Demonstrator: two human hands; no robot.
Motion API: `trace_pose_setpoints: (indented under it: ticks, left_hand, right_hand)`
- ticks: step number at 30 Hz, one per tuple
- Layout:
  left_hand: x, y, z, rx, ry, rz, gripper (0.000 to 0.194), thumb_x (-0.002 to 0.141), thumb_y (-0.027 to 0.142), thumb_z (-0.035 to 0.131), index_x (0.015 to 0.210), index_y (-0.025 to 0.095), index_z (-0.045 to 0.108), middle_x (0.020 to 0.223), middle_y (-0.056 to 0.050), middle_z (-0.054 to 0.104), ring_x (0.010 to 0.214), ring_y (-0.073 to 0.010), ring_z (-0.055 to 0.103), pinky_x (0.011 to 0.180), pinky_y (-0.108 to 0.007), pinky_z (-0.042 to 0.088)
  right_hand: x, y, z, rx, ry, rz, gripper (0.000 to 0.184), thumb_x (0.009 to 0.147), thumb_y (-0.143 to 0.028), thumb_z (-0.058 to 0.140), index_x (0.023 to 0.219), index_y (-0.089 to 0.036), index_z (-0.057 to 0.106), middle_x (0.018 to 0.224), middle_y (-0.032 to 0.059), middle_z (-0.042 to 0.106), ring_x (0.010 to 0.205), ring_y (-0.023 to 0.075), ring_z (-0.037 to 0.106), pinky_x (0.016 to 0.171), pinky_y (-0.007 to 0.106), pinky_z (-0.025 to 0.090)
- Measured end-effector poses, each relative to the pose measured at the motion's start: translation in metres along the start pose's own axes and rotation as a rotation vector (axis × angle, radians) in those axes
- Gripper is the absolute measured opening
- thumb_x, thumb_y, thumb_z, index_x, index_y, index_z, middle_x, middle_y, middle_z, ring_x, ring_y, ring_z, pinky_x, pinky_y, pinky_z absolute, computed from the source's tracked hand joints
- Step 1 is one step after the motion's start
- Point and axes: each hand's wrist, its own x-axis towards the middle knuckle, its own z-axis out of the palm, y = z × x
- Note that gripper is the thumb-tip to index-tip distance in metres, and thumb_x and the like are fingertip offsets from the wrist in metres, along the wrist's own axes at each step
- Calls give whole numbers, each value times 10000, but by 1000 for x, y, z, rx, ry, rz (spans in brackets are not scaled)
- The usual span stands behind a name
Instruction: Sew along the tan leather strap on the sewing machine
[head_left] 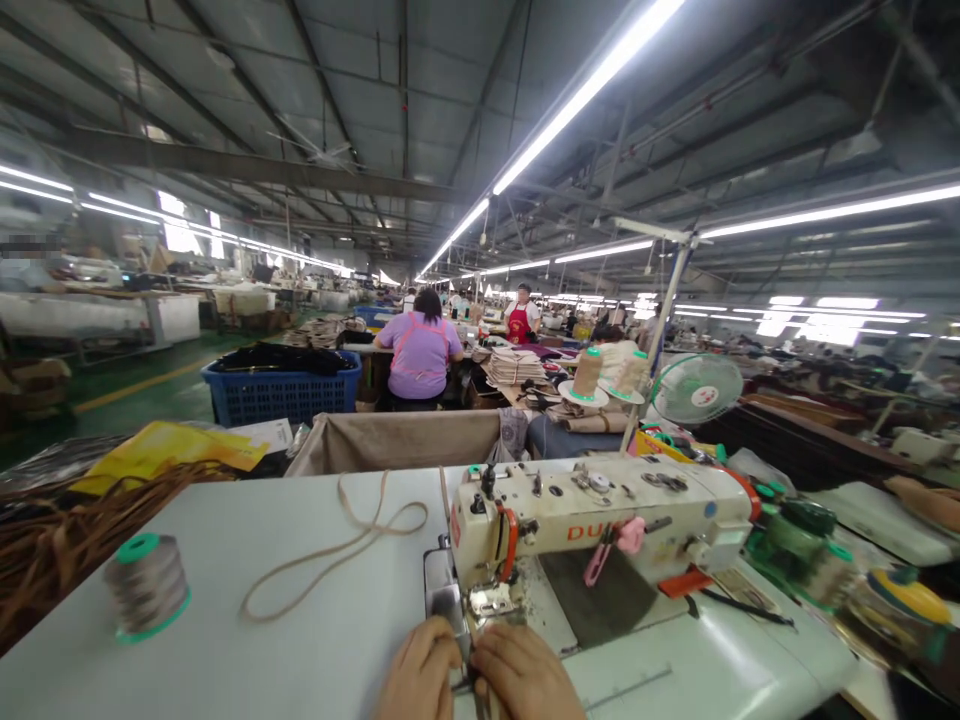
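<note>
A white sewing machine (600,525) with orange trim stands on the pale table. My left hand (421,668) is closed, its fingertips pressed down just in front of the presser foot (495,600). Beside it, my right hand (525,672) is closed too, bent over the near end of a narrow tan strap (489,702). Both hands guide this strap at the needle area; the fingers cover most of it. A long tan strip (330,562) lies in loose loops on the table behind and left of the machine.
A grey thread cone (148,588) stands at the table's left. Brown strips (90,530) hang past that edge. Beyond are a cloth-lined bin (397,442), a blue basket (281,390) and a seated person (420,350). Thread cones and a green fan (697,388) stand right.
</note>
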Motion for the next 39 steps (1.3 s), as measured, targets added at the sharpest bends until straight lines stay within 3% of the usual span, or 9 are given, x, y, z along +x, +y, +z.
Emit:
trace_pose_setpoints:
  ticks: [3, 9, 21, 28, 31, 35, 39]
  left_hand:
    - [1, 18, -17, -39, -64, -126, 441, 854, -16, 440, 1122, 216, 702, 1258, -90, 725, 1159, -225, 706, 1046, -416, 609]
    - [8, 33, -33, -60, -182, -124, 487, 901, -23, 483, 1282, 201, 687, 1337, -85, 720, 1267, -233, 653, 1167, -475, 539]
    - [9, 33, -33, -34, -207, -90, 480, 899, -17, 512, 1300, 190, 678, 1353, -97, 724, 1273, -247, 658, 1185, -512, 521]
    - [13, 34, -38, 64, -156, -213, 432, 880, -3, 524, 1227, 203, 676, 1276, -98, 692, 1243, -263, 618, 1139, -472, 516]
    - [22, 20, -54, 300, -102, -377, 423, 899, 21, 512, 1257, 182, 669, 1277, -135, 661, 1206, -299, 614, 1098, -488, 510]
    - [34, -19, -94, 648, -68, -667, 552, 946, 58, 410, 1483, 89, 533, 1415, -253, 578, 1187, -372, 614, 1029, -517, 518]
    - [40, -69, -136, 655, -70, -965, 639, 935, 51, 323, 1566, 7, 416, 1564, -362, 429, 1208, -444, 627, 1006, -582, 522]
  right_hand:
    - [12, -16, -24, 84, -134, 178, 275, 1076, -222, 539, 1276, -237, 727, 1234, 76, 784, 1185, 216, 713, 1042, 368, 590]
    - [16, -19, -28, 141, -203, 212, 275, 1078, -212, 552, 1284, -187, 732, 1267, 110, 773, 1220, 264, 701, 1048, 458, 596]
    - [14, -16, -26, 140, -206, 182, 311, 1075, -195, 550, 1336, -196, 719, 1288, 120, 766, 1256, 258, 689, 1049, 455, 599]
    - [9, -12, -22, 149, -193, 149, 303, 1077, -209, 555, 1325, -213, 730, 1259, 110, 775, 1251, 262, 690, 1039, 459, 603]
    - [9, -11, -21, 145, -184, 146, 289, 1082, -222, 560, 1314, -218, 733, 1258, 105, 776, 1245, 263, 695, 1036, 464, 609]
    - [9, -9, -19, 143, -162, 133, 276, 1080, -225, 570, 1300, -217, 735, 1256, 98, 779, 1239, 264, 701, 1032, 469, 617]
    - [8, -7, -16, 147, -134, 111, 275, 1073, -234, 580, 1294, -235, 743, 1247, 94, 784, 1212, 262, 719, 1015, 466, 632]
